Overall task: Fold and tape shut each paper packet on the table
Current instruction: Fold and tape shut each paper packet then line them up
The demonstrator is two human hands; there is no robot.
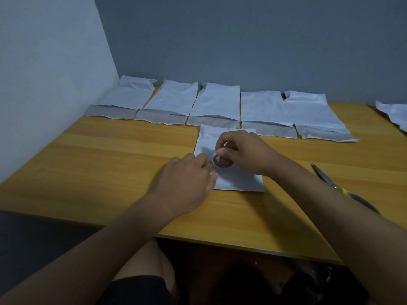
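A white paper packet (239,179) lies flat on the wooden table (110,150) in front of me. Over it my right hand (246,154) holds a small roll of tape (222,162), thumb on top and fingers curled round it. My left hand (187,179) sits just left of the roll, its fingertips pinching at the roll's edge where the tape end is; the tape end itself is too small to make out. Behind, several open packets (217,102) lie in a row along the wall with their grey flaps toward me.
Scissors (340,187) with a yellow mark lie on the table to the right of my right forearm. Another packet (394,115) lies at the far right edge. A white wall stands on the left, a grey wall behind. My knees show under the table's front edge.
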